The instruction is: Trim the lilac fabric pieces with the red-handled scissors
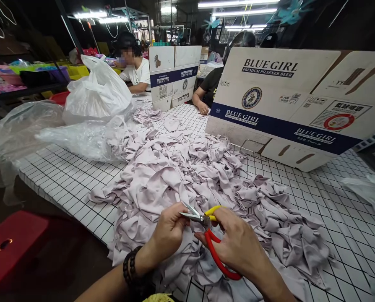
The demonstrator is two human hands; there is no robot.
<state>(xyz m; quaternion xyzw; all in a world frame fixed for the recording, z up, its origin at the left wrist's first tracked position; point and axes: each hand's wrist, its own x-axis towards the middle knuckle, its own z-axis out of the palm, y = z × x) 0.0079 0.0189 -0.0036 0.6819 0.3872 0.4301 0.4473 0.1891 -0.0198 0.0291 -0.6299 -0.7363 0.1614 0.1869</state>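
My right hand is wrapped round scissors with one red and one yellow handle. Their silver blades are a little apart and point left, with the tips right beside the thumb of my left hand. That left hand is closed in a pinch, and what lies between its fingers is too small or hidden to make out. A dark beaded bracelet circles the left wrist. Beneath both hands spreads a large heap of pale mauve fabric pieces, crumpled over one another.
A grid-patterned table carries the heap. Beer cartons stand as screens, one at right and one farther back. White plastic bags sit at left, near a red stool. Two people work across the table.
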